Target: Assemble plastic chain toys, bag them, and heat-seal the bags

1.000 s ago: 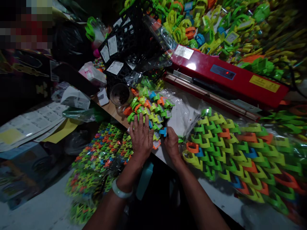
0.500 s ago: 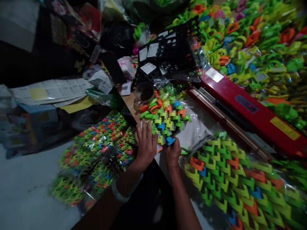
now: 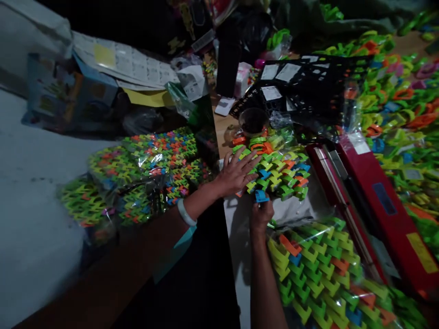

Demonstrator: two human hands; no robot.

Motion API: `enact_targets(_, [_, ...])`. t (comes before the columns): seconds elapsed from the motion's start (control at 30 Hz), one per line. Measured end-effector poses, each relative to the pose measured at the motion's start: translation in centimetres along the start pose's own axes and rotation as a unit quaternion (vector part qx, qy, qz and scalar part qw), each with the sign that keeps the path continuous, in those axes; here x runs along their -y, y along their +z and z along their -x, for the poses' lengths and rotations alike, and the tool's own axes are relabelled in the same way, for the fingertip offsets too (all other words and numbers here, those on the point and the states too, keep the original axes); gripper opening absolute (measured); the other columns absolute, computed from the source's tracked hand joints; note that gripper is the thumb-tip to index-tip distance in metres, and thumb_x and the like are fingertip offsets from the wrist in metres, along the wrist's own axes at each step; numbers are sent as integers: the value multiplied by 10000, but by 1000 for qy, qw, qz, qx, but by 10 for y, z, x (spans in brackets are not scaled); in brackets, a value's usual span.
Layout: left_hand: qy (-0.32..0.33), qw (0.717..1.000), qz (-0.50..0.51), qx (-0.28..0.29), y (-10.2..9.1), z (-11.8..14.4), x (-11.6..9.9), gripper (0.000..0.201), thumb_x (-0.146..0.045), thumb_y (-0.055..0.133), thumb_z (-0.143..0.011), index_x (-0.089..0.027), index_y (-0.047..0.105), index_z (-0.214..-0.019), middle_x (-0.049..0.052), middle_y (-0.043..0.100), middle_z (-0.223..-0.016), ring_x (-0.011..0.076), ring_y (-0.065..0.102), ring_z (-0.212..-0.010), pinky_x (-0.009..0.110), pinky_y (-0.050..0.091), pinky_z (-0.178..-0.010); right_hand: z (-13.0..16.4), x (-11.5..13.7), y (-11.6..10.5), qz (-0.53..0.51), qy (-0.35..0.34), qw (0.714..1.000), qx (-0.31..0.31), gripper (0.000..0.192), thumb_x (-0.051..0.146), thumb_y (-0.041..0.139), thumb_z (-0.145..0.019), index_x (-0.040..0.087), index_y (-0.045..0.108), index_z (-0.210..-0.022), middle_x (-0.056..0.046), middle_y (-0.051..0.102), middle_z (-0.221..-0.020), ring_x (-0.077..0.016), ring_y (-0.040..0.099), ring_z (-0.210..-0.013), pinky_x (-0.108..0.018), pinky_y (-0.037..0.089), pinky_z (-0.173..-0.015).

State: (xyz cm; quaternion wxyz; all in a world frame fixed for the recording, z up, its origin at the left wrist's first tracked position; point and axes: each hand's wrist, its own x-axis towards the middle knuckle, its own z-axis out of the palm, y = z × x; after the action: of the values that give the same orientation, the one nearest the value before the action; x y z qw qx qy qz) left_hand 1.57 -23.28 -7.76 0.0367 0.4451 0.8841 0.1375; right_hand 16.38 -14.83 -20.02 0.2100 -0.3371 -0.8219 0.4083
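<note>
My left hand point(image 3: 236, 176) lies with its fingers spread over the left side of a stacked block of green, yellow, orange and blue curved plastic pieces point(image 3: 283, 171), which look like toy watches. My right hand point(image 3: 262, 214) is closed around a blue curved plastic piece point(image 3: 261, 196) at the block's near edge. The palm side of the right hand is hidden. Loose orange pieces point(image 3: 261, 147) lie behind the block, near a round dark-looking tub point(image 3: 254, 121).
A red sealing machine point(image 3: 384, 196) stands to the right. A large clear bag of stacked pieces point(image 3: 318, 269) lies near my right forearm, and filled bags point(image 3: 161, 153) lie at left. Behind are a black crate point(image 3: 308, 91) and a heap of loose pieces point(image 3: 404, 114).
The camera has turned left, so everything sits further right in view. My left hand's fingers have spread and now reach rightward across the block. My right hand still grips the blue piece.
</note>
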Motion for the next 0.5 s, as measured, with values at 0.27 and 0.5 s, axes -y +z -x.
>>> enact_targets(0.27, [3, 1000, 1, -12, 7, 4, 2, 589, -561, 236, -966, -337, 215, -1511, -18, 237, -1596, 317, 98, -1478, 583, 133, -1145, -3, 1, -7, 7, 3, 1000, 8, 274, 335, 488, -768, 140, 638, -889, -45, 598, -702, -180, 519, -649, -285, 405, -647])
enact_targets(0.5, [15, 997, -40, -67, 7, 9, -5, 577, -517, 230, -981, -299, 215, -1515, 33, 204, -1604, 287, 93, -1491, 576, 119, -1149, -4, -6, -7, -9, -7, 999, 41, 289, 318, 483, -762, 141, 619, -946, -83, 648, -837, -199, 570, -747, -316, 457, -724])
